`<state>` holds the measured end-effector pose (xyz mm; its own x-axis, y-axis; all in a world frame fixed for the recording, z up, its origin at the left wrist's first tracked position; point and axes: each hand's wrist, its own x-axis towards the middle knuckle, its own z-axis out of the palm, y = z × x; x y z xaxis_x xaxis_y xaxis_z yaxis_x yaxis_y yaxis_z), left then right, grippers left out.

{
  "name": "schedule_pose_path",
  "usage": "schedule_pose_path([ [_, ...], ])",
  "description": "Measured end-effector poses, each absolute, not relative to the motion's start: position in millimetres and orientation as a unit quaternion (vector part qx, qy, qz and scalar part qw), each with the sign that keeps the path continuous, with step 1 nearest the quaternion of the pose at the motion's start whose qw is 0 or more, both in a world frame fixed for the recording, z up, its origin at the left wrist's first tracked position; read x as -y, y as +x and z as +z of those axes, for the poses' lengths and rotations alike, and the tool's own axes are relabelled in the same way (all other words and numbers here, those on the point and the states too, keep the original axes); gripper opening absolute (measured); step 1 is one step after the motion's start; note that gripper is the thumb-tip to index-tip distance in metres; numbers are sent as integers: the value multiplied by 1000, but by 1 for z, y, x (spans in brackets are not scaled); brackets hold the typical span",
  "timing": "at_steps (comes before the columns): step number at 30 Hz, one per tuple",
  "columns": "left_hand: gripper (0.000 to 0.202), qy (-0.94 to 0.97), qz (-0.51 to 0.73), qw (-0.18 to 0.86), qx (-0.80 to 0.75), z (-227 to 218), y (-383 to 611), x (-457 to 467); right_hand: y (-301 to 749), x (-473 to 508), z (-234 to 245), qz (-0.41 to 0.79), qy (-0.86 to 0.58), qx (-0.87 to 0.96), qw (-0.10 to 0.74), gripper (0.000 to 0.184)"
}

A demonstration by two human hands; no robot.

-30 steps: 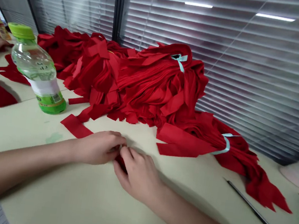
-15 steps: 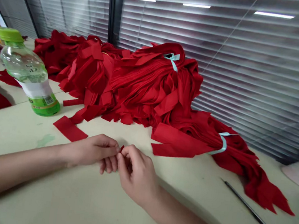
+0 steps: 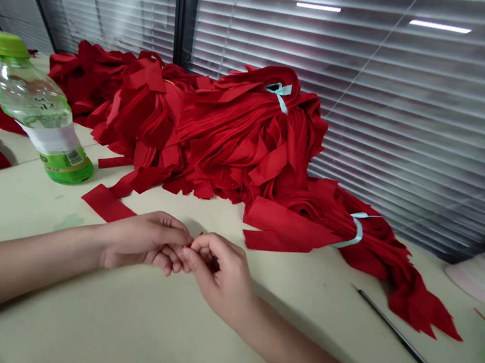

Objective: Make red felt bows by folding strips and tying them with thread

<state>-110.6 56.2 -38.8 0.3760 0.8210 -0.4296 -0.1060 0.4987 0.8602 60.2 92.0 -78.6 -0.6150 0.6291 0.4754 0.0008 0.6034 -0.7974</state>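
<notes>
I see left hand (image 3: 146,241) and right hand (image 3: 220,272) fingers clamped on one red scrap (image 3: 199,235), cloth pile (image 3: 231,133) just beyond them.

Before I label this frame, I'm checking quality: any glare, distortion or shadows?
Head view: ceiling lights glare as bright bars on the blinds; head view, left edge: the bottle leans from wide-angle distortion; head view, centre: left hand and right hand look sharp, casting soft shadows on the table, the red scrap they pinch nearly hidden.
</notes>
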Motion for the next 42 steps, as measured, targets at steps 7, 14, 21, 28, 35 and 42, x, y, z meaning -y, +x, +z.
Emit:
schedule_pose_path([
  [7,19,399,320,727,-457,-40,-110,-55,60,-90,-75,432,-179,795,386,11],
  [14,21,382,331,735,-451,-31,-108,-53,59,-91,-71,433,-197,780,407,15],
  [21,15,344,345,755,-440,-34,-108,-54,61,-91,-68,455,-191,764,416,14],
  [28,13,324,361,768,-418,-37,-108,-55,61,-92,-69,475,-225,744,412,16],
  [35,8,317,373,765,-419,-39,-107,-56,63,-90,-68,465,-238,756,394,19],
  [42,8,346,379,737,-439,-39,-109,-57,61,-94,-64,478,-277,753,356,19],
])
